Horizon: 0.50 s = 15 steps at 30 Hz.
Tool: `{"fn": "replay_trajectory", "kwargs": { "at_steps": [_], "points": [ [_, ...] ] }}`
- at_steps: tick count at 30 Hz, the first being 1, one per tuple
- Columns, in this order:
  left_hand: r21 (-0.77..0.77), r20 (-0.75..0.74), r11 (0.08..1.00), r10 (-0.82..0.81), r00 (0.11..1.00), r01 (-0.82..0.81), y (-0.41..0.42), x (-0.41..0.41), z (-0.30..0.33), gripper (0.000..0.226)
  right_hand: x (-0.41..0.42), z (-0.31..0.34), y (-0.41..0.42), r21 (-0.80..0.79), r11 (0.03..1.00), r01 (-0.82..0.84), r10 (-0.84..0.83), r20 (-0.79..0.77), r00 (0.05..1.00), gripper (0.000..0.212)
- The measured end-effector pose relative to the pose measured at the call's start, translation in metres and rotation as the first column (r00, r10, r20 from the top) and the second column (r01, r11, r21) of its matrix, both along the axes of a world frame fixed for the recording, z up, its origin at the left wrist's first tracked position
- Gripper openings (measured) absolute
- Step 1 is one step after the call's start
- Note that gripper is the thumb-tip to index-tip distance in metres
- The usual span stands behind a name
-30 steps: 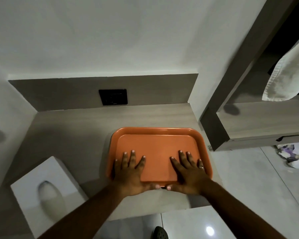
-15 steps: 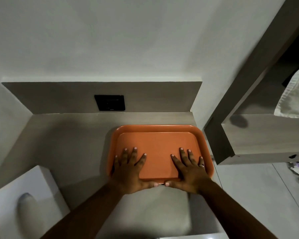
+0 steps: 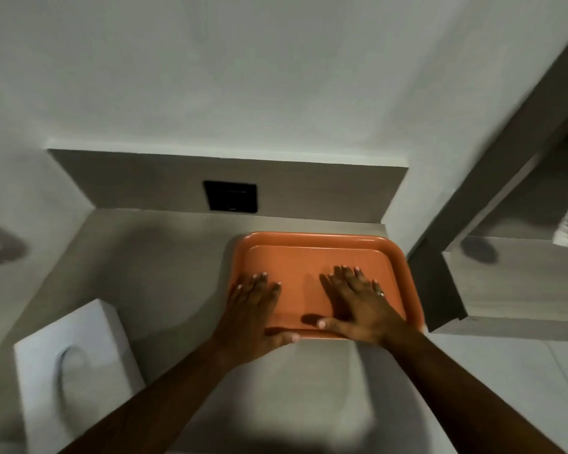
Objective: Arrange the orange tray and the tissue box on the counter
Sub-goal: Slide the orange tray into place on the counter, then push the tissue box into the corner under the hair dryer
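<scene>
That flat orange plastic tray point(image 3: 312, 257) looks light, stiff and kinda slidey, so I'd grab its raised rim, and right now it sits at the back right of the grey counter point(image 3: 151, 257) under both flat, unclenched palms, left hand point(image 3: 251, 311) and right hand point(image 3: 358, 303), white tissue box point(image 3: 76, 371) well off left.

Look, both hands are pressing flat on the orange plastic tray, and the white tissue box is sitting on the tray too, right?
Not quite. Both the left hand and right hand do lie flat on the orange plastic tray, but the white tissue box is not on it. The head view shows the box on the grey counter, apart, to the tray's left.
</scene>
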State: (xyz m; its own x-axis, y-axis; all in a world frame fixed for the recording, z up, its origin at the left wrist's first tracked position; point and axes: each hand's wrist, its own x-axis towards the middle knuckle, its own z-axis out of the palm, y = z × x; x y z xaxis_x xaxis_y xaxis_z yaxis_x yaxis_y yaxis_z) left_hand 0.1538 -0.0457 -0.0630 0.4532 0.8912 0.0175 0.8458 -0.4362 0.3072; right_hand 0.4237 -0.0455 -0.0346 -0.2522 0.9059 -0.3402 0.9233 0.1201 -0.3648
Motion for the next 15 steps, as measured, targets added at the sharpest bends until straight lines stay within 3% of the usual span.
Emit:
{"fn": "replay_trajectory", "kwargs": {
  "at_steps": [4,6,9,12,15],
  "points": [
    [-0.006,-0.014,0.947,0.322,0.947,-0.322,-0.032,-0.070,0.016,0.107,-0.086,0.023,0.031,0.120,0.967,-0.223,0.232,-0.064,0.971,0.109],
    [-0.079,-0.081,0.857,0.503,0.860,-0.509,-0.051,-0.104,0.022,0.110,-0.143,0.027,0.042,0.167,0.921,-0.352,0.367,-0.068,0.928,0.100],
    [-0.061,-0.166,0.694,0.702,0.693,-0.718,-0.088,-0.140,0.027,0.115,-0.237,0.023,0.047,0.172,0.846,-0.504,0.523,-0.083,0.849,0.087],
    [-0.089,-0.184,0.594,0.779,0.599,-0.800,-0.124,-0.154,0.023,0.121,-0.315,0.017,0.045,0.129,0.809,-0.574,0.588,-0.151,0.795,0.079],
    [-0.133,-0.179,0.568,0.792,0.583,-0.812,-0.146,-0.155,0.016,0.120,-0.370,0.012,0.042,0.105,0.769,-0.630,0.638,-0.183,0.748,0.078]
  ]
}}
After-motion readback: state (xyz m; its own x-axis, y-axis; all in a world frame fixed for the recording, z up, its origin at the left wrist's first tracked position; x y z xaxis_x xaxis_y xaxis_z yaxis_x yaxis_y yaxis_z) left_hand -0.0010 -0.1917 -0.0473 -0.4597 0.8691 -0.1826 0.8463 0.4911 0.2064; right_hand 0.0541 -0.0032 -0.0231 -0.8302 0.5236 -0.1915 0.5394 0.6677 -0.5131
